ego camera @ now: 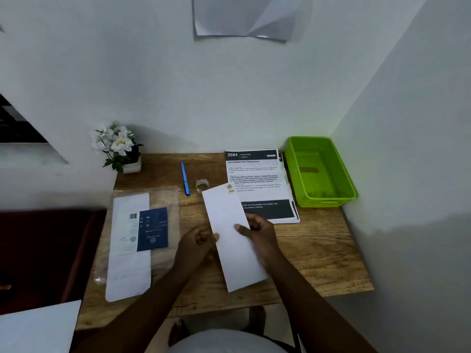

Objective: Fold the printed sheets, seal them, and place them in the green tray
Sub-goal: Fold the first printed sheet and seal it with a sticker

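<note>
A long folded white sheet [230, 233] is held up over the middle of the wooden table, tilted, with a small sticker [230, 188] at its far end. My left hand [197, 242] pinches its left edge and my right hand [256, 229] grips its right edge, thumb on top. Behind it lies a stack of printed sheets [257, 174] with a black "2684" header. The green tray [319, 171] stands at the far right corner, with nothing white in it.
A blue pen [185, 177] and a roll of clear tape [202, 184] lie at the back middle. A clear packet of envelopes [139, 236] covers the left side. A white flower pot [122, 149] stands at the back left. Walls close in behind and on the right.
</note>
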